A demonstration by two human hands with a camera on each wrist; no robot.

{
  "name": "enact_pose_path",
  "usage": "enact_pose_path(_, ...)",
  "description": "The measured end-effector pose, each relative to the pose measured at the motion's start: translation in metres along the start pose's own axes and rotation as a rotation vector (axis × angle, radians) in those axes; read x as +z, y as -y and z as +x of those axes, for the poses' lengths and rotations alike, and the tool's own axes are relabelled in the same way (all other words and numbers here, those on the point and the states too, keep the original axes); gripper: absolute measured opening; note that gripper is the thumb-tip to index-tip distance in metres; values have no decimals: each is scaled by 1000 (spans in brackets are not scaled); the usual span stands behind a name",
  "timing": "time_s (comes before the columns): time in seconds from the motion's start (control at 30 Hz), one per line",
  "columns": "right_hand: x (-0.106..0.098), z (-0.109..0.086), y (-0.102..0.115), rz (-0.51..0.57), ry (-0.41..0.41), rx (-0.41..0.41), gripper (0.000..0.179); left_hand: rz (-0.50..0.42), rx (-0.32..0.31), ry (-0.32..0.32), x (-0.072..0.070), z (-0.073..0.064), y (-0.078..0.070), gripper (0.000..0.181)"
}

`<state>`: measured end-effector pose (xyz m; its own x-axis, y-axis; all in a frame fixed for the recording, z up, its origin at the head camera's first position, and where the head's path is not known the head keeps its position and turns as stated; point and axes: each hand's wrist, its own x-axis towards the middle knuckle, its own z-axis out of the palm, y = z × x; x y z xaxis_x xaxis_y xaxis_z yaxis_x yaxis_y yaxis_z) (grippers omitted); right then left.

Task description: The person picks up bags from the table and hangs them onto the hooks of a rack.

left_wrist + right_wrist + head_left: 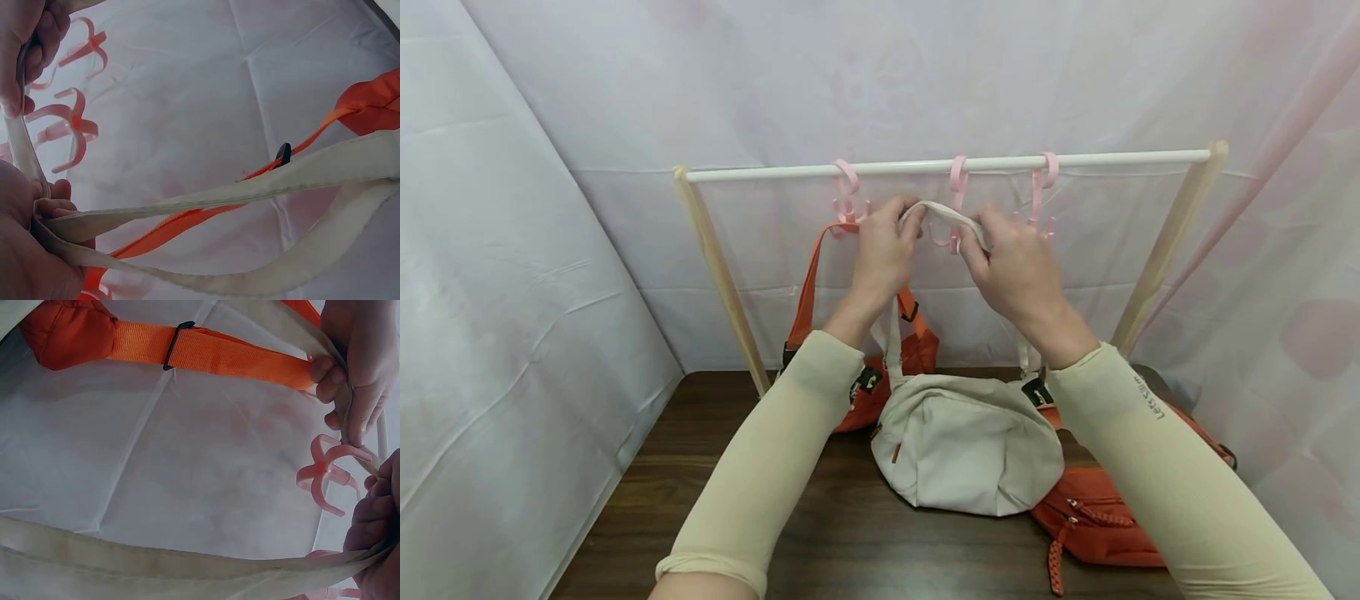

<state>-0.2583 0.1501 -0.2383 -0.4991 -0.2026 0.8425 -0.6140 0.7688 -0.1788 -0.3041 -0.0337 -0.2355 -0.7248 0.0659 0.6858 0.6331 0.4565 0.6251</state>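
A cream bag sits at the middle of the table, its strap raised between both hands. My left hand pinches that strap at the left, and my right hand grips it at the right. The span between them arches just in front of the middle pink hook on the rack. In the right wrist view the strap passes close by the prongs of a pink hook. An orange strap hangs from the left pink hook, beside my left hand, with its red-orange bag behind the cream one.
The rack has a white bar and wooden legs. A third pink hook hangs at the right. Another red bag lies on the brown table, partly under my right forearm. Pale curtains stand behind and at the sides.
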Motion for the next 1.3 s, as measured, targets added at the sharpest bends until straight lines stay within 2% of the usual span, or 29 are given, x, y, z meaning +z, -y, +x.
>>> enact_pose_path(0.27,0,0,-2,-18,40,36,22,35,-29,13,8,3,-2,22)
enact_pose_path(0.47,2,-2,-6,-29,50,37,23,65,-31,25,12,3,2,22)
enact_pose_path(0.7,4,-4,-12,-53,90,65,24,85,-75,32,17,0,3,22)
enact_pose_path(0.93,7,-5,-19,-74,119,107,25,82,-83,33,20,-4,5,22)
enact_pose_path(1.07,10,-5,-22,-90,137,120,27,91,-116,38,21,-6,7,22)
enact_pose_path(1.3,20,-5,-27,-67,202,191,26,105,-166,36,20,-12,11,22)
